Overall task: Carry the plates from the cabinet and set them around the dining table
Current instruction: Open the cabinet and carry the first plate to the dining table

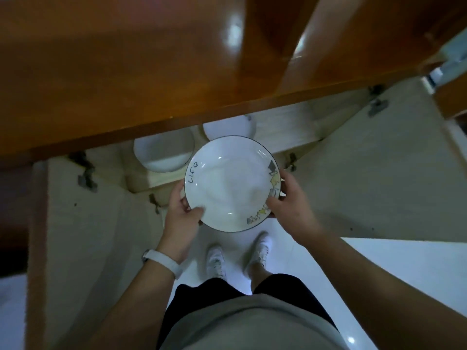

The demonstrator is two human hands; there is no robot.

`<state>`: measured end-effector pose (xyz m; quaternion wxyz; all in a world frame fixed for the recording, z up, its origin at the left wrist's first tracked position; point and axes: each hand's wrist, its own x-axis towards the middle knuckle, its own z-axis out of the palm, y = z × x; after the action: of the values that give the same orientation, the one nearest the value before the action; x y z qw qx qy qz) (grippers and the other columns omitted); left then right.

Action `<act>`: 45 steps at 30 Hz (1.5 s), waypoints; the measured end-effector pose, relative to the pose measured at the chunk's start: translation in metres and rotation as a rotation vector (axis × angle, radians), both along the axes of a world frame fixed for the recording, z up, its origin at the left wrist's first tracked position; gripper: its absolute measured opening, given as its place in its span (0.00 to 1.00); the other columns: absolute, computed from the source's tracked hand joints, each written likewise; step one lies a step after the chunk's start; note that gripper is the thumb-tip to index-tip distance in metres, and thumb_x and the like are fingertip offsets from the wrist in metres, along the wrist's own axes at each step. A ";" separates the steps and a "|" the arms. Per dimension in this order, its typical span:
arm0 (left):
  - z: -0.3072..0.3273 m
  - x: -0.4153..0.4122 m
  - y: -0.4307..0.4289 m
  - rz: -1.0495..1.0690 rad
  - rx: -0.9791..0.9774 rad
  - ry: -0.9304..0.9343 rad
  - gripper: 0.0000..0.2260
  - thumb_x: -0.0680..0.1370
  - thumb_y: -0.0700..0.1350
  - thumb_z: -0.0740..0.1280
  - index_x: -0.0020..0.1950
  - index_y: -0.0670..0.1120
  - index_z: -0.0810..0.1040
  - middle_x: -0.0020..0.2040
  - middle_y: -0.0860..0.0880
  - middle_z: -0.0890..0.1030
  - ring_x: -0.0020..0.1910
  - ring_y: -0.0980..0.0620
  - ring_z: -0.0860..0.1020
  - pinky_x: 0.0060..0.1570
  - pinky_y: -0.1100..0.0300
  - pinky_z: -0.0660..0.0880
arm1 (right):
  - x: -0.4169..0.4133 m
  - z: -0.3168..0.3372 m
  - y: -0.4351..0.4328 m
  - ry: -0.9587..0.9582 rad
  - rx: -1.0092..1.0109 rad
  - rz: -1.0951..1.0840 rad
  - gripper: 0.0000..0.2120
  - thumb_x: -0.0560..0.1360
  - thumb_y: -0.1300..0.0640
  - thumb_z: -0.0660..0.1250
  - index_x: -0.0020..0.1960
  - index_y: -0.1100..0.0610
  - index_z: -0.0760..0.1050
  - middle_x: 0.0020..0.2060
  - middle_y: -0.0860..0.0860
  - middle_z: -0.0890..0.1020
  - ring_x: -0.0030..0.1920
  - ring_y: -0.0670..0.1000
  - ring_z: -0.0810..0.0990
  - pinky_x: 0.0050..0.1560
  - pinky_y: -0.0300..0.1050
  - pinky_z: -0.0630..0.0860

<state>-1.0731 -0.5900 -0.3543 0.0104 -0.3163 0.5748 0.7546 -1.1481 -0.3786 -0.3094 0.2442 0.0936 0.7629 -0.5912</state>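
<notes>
A white plate with a thin dark rim, the word "life" and small drawings along its right edge is held level in front of the open cabinet. My left hand grips its lower left rim, thumb on top. At its right rim my right hand does the same. Inside the cabinet, behind the held plate, sit two more white plates: one on the left and one further back, both partly hidden by the wooden top.
A glossy brown wooden countertop overhangs the cabinet. Both pale cabinet doors stand open, the left door and the right door flanking my arms. My feet in white shoes stand on a white tiled floor.
</notes>
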 end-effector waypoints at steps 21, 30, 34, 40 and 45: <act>0.099 -0.038 0.191 -0.899 0.010 0.148 0.33 0.73 0.25 0.57 0.67 0.58 0.72 0.59 0.53 0.81 0.54 0.53 0.81 0.44 0.53 0.80 | 0.150 0.076 0.172 0.124 0.046 -0.831 0.25 0.73 0.65 0.65 0.63 0.42 0.70 0.48 0.44 0.82 0.47 0.51 0.84 0.45 0.51 0.84; 0.142 0.047 0.252 -1.045 0.047 0.231 0.33 0.73 0.25 0.55 0.59 0.63 0.75 0.54 0.53 0.83 0.50 0.53 0.81 0.41 0.54 0.79 | 0.259 0.108 0.215 0.211 0.042 -0.954 0.27 0.73 0.68 0.63 0.68 0.48 0.68 0.52 0.48 0.81 0.45 0.49 0.84 0.40 0.44 0.83; 0.153 0.104 0.280 -1.113 0.064 0.240 0.33 0.72 0.26 0.56 0.60 0.63 0.75 0.54 0.56 0.82 0.49 0.54 0.80 0.41 0.53 0.79 | 0.328 0.122 0.236 0.231 0.058 -1.012 0.27 0.73 0.68 0.62 0.68 0.48 0.68 0.53 0.49 0.81 0.45 0.51 0.84 0.41 0.46 0.84; 0.170 0.187 0.345 -1.295 0.082 0.252 0.33 0.72 0.25 0.55 0.62 0.61 0.73 0.50 0.56 0.83 0.45 0.55 0.81 0.42 0.54 0.79 | 0.438 0.138 0.271 0.260 0.079 -1.193 0.26 0.73 0.68 0.64 0.66 0.47 0.69 0.51 0.49 0.82 0.46 0.52 0.84 0.42 0.47 0.84; 0.185 0.255 0.408 -1.460 0.126 0.256 0.33 0.73 0.25 0.56 0.62 0.63 0.74 0.53 0.51 0.83 0.44 0.51 0.80 0.38 0.58 0.77 | 0.528 0.150 0.300 0.285 0.149 -1.376 0.25 0.72 0.68 0.63 0.63 0.45 0.70 0.48 0.49 0.83 0.45 0.53 0.84 0.40 0.44 0.83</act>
<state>-0.8186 -0.1818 -0.1694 0.4603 0.2377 0.5911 0.6183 -0.6203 -0.0783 -0.1597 -0.2944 0.4926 0.5938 -0.5640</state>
